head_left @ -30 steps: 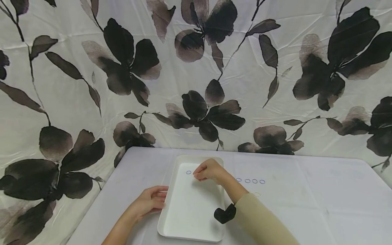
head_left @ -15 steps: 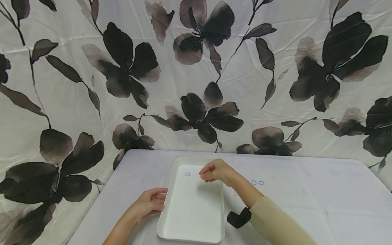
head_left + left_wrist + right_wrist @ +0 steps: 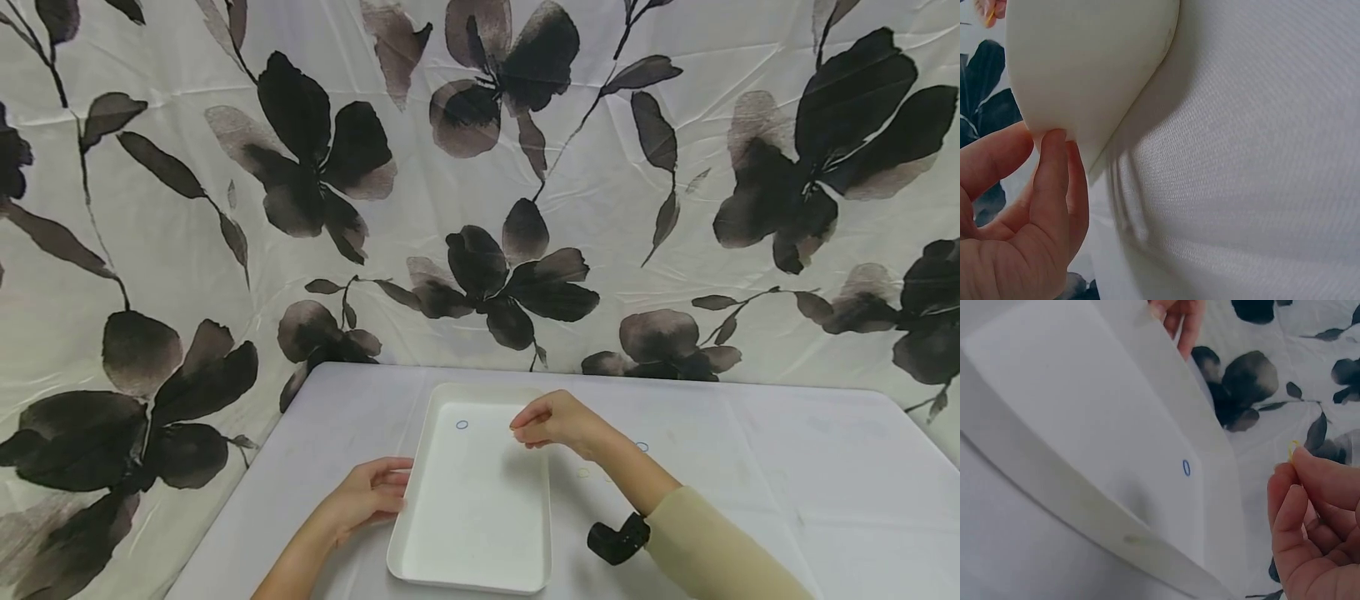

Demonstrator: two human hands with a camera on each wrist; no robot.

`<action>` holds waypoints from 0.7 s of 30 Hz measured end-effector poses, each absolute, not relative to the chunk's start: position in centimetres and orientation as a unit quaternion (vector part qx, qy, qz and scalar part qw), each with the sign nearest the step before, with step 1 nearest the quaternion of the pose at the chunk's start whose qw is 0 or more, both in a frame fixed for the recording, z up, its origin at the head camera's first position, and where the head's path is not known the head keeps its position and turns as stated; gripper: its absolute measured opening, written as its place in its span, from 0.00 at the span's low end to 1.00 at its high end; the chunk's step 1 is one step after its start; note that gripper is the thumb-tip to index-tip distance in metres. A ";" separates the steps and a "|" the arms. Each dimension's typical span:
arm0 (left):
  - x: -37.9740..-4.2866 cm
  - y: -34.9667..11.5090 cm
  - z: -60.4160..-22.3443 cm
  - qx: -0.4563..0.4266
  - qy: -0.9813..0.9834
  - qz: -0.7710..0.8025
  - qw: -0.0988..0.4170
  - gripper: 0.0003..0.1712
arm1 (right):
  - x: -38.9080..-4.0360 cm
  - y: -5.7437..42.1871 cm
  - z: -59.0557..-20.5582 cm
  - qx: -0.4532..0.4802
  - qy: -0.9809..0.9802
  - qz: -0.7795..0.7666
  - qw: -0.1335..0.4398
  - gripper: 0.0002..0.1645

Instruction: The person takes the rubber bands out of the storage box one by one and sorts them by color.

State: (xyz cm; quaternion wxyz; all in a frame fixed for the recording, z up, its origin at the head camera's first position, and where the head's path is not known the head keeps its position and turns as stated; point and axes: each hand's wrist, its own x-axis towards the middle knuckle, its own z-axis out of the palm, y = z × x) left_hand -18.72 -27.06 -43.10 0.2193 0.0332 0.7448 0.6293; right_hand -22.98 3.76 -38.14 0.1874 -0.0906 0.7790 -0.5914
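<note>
A white rectangular tray (image 3: 472, 517) lies on the table with one small blue ring (image 3: 462, 425) on its floor, near the far left corner. My right hand (image 3: 558, 423) is above the tray's far right side. Between thumb and index finger it pinches a small yellow ring (image 3: 1294, 450), plain in the right wrist view. At the tray's left edge, my left hand (image 3: 367, 496) touches the outside of the rim with nearly straight fingers (image 3: 1054, 169). On the table right of the tray are pale yellow rings (image 3: 582, 472) and a blue ring (image 3: 642, 447), partly hidden by my right forearm.
The table has a white cloth (image 3: 787, 500). Behind it hangs a white sheet with dark flowers (image 3: 480, 275). A black wrist-worn piece (image 3: 618, 540) hangs below my right sleeve (image 3: 712, 542), near the tray's right side.
My right hand has moved right, from over the tray's far middle toward its right rim. The arm covers more of the blue rings on the table. My left hand has stayed put.
</note>
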 end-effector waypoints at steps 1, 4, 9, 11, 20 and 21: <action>-18.7 -27.1 -43.1 0.035 0.744 0.630 0.220 0.37 | -23.0 4.0 -38.2 -0.087 0.779 -0.592 0.186 0.11; -18.7 -27.1 -43.1 0.038 0.743 0.631 0.220 0.36 | -23.0 4.7 -38.2 -0.076 0.783 -0.592 0.177 0.12; -18.5 -27.1 -43.1 0.032 0.746 0.628 0.221 0.37 | -23.1 6.1 -38.4 -0.063 0.787 -0.590 0.169 0.14; -18.4 -27.1 -43.1 0.030 0.747 0.627 0.220 0.37 | -23.0 6.6 -38.5 -0.060 0.790 -0.587 0.168 0.14; -18.5 -27.1 -43.2 0.032 0.744 0.631 0.219 0.37 | -22.4 8.9 -38.8 -0.065 0.795 -0.581 0.163 0.15; -18.5 -27.1 -43.2 0.032 0.743 0.631 0.219 0.37 | -22.4 9.1 -38.8 -0.065 0.794 -0.582 0.162 0.15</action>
